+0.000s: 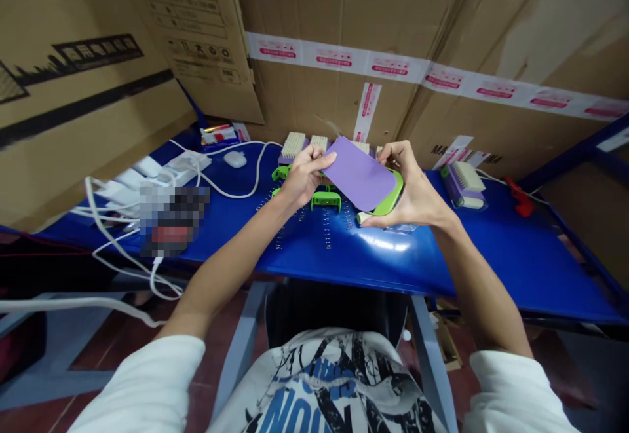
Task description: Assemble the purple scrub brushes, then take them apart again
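Observation:
My left hand (302,177) is closed on the left edge of a flat purple panel (361,174), thumb on top. My right hand (417,192) grips a bright green curved piece (394,198) at the panel's right end, with thumb and fingers around its sides. The panel is tilted above the table and overlaps the green piece; whether the two are joined I cannot tell. Just below, a green bracket (325,199) lies on the blue table (373,259), with rows of small springs (327,233) near it. Behind stand purple blocks with cream ribbed tops (293,145), partly hidden by the panel.
Cardboard walls (324,99) close off the back. At left are a power strip (184,166), white cables (236,194), a white mouse (235,158) and a pixelated dark object (171,223). Right of my hands sit another ribbed block (464,181) and a red item (521,198).

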The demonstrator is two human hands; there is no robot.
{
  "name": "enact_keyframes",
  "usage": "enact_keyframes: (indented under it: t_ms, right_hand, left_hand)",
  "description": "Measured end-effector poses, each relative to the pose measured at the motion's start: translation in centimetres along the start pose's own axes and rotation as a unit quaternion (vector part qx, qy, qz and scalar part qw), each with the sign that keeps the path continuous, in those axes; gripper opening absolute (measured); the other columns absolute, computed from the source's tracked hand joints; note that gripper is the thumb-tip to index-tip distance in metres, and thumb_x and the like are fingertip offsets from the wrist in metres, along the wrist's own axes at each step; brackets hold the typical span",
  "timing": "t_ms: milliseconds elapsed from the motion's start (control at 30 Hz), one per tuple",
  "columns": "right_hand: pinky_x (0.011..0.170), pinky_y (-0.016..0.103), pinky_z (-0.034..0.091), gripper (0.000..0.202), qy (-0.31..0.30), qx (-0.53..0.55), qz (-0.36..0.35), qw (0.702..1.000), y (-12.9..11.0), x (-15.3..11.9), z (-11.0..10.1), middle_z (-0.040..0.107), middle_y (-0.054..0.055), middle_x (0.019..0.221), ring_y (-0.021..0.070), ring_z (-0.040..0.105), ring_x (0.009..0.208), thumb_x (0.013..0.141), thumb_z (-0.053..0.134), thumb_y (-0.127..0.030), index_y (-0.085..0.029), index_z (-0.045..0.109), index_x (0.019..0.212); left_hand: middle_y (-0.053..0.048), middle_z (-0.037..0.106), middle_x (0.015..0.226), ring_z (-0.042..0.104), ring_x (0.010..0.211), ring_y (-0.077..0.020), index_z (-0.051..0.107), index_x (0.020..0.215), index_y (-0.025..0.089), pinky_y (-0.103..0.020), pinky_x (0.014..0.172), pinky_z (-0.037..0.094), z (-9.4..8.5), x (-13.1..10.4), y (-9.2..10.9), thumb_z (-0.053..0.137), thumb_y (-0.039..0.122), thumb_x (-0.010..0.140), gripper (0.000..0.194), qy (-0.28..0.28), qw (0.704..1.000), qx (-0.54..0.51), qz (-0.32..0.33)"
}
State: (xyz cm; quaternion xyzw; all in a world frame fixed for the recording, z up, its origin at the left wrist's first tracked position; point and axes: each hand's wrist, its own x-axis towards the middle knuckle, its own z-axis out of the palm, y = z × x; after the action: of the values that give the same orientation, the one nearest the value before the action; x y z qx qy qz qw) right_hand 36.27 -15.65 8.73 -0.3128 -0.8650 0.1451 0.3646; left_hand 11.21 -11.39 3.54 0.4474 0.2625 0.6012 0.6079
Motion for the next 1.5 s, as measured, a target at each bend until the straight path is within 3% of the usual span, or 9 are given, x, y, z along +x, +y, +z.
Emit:
enact_keyframes:
  t_ms: [267, 500, 633, 767, 867, 967, 1133, 1333, 1500]
  right_hand:
    - [0.104, 0.057, 0.06, 0.106, 0.12, -0.044, 0.027, 0.991, 0.8, -0.9, 2.5, 0.066, 0.013, 0.126, 0.0357, 0.066, 0.117, 0.065, 0.085, -0.102, -0.025, 0.058, 0.131]
    - [0.09, 0.044, 0.059, 0.099, 0.059, 0.151, 0.061, 0.985, 0.4, -1.9, 2.9, 0.065, 0.008, 0.12, 0.0261, 0.064, 0.104, 0.057, 0.094, -0.097, -0.028, 0.055, 0.116]
    - [0.074, 0.036, 0.047, 0.082, 0.062, 0.135, 0.043, 0.988, 0.3, -2.5, 2.9, 0.055, -0.002, 0.092, 0.0169, 0.048, 0.08, 0.06, 0.103, -0.079, -0.028, 0.047, 0.092]
    - [0.071, 0.034, 0.042, 0.082, 0.04, 0.108, 0.031, 0.993, 0.7, -2.8, 2.5, 0.052, -0.004, 0.087, 0.0158, 0.044, 0.078, 0.062, 0.103, -0.077, -0.028, 0.043, 0.088]
    - [0.075, 0.038, 0.052, 0.079, 0.062, 0.084, 0.029, 0.994, 1.0, -3.0, 2.6, 0.057, -0.001, 0.093, 0.0187, 0.05, 0.081, 0.069, 0.096, -0.086, -0.028, 0.049, 0.095]
    - [0.086, 0.049, 0.063, 0.077, 0.124, -0.007, 0.024, 0.992, 1.0, -3.2, 3.6, 0.069, 0.01, 0.118, 0.0282, 0.065, 0.101, 0.083, 0.086, -0.088, -0.028, 0.06, 0.123]
    - [0.116, 0.063, 0.06, 0.082, 0.198, -0.19, -0.008, 0.962, 0.7, -3.7, 5.8, 0.065, 0.022, 0.151, 0.0396, 0.064, 0.142, 0.103, 0.075, -0.063, -0.023, 0.043, 0.167]
    - [0.111, 0.071, 0.061, 0.095, 0.243, -0.191, 0.021, 0.951, 1.1, -4.3, 4.3, 0.061, 0.022, 0.157, 0.0457, 0.065, 0.142, 0.101, 0.067, -0.056, -0.025, 0.027, 0.182]
    - [0.084, 0.056, 0.068, 0.079, 0.243, -0.043, 0.057, 0.967, 2.8, -2.1, 1.5, 0.064, 0.019, 0.152, 0.0363, 0.078, 0.117, 0.112, 0.05, -0.065, -0.036, 0.027, 0.182]
  left_hand:
    - [0.003, 0.051, 0.071, 0.054, 0.06, -0.0147, 0.043, 0.081, 0.025, -0.03, 0.057, 0.047, -1.4, 1.1, -1.1, 0.103, 0.041, 0.075, 0.063, 0.05, 0.998, 0.013, 0.019]
    - [0.003, 0.051, 0.072, 0.051, 0.059, -0.0124, 0.042, 0.081, 0.025, -0.028, 0.052, 0.041, -0.3, 0.2, -1.2, 0.105, 0.042, 0.073, 0.066, 0.053, 0.997, 0.032, 0.038]
    - [0.005, 0.045, 0.072, 0.044, 0.053, -0.0084, 0.039, 0.082, 0.025, -0.025, 0.046, 0.034, 0.8, -0.5, -1.1, 0.11, 0.041, 0.064, 0.075, 0.039, 0.998, 0.038, 0.023]
    - [0.006, 0.044, 0.072, 0.047, 0.054, -0.0076, 0.038, 0.083, 0.024, -0.022, 0.046, 0.038, 0.7, -0.3, -1.1, 0.109, 0.034, 0.066, 0.074, 0.033, 0.999, 0.034, 0.01]
    - [0.006, 0.046, 0.071, 0.05, 0.055, -0.0081, 0.039, 0.082, 0.024, -0.021, 0.048, 0.042, -0.2, 0.3, -1.3, 0.107, 0.032, 0.073, 0.069, 0.049, 0.998, 0.025, 0.021]
    - [0.004, 0.055, 0.072, 0.058, 0.059, -0.0117, 0.044, 0.08, 0.023, -0.026, 0.054, 0.049, -1.1, 0.7, -1.7, 0.103, 0.037, 0.079, 0.06, 0.075, 0.996, 0.017, 0.041]
    - [-0.004, 0.074, 0.087, 0.076, 0.082, -0.0242, 0.065, 0.087, 0.023, -0.035, 0.067, 0.06, -2.0, 1.3, -2.7, 0.097, 0.043, 0.083, 0.038, 0.12, 0.991, 0.019, 0.054]
    - [-0.008, 0.083, 0.104, 0.08, 0.115, -0.0331, 0.074, 0.098, 0.029, -0.043, 0.09, 0.071, -7.8, 4.6, -1.3, 0.095, 0.06, 0.077, 0.043, 0.17, 0.979, -0.004, 0.109]
    - [-0.007, 0.084, 0.122, 0.071, 0.139, -0.0312, 0.073, 0.098, 0.033, -0.046, 0.109, 0.068, -12.8, 6.5, 0.4, 0.096, 0.065, 0.071, 0.047, 0.217, 0.964, -0.028, 0.15]
